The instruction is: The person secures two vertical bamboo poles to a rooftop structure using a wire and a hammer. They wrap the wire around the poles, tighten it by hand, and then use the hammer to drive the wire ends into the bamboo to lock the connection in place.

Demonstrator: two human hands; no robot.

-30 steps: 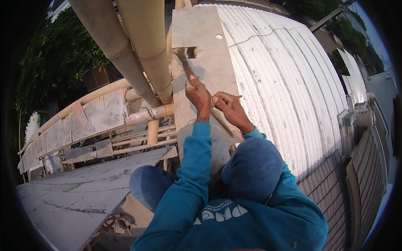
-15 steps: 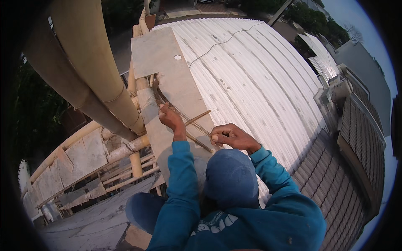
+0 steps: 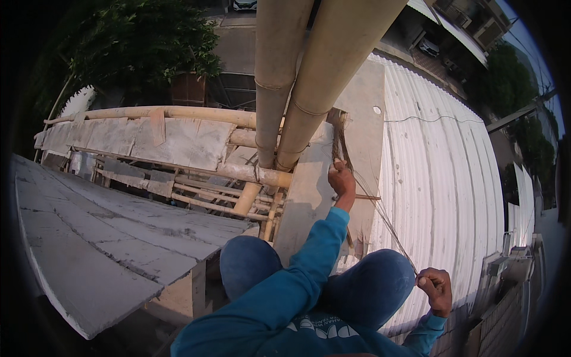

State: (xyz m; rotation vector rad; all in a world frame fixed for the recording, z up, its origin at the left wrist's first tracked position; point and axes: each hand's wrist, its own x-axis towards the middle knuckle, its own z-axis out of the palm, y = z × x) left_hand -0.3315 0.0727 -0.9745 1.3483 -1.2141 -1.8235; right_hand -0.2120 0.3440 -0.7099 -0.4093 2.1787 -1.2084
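Left hand (image 3: 342, 180) closed round the strands (image 3: 389, 225) just below the hole (image 3: 340, 115) in the board (image 3: 364, 107); right hand (image 3: 437, 291) has fingers curled, strands pinched at the thumb, just beside the right knee (image 3: 376, 287). Strands run taut between the hands, over the board's edge and the white roof (image 3: 440, 178). Stick (image 3: 367, 197) juts out by the left wrist, can't tell if held; two bamboo poles (image 3: 321, 71) rise ahead.
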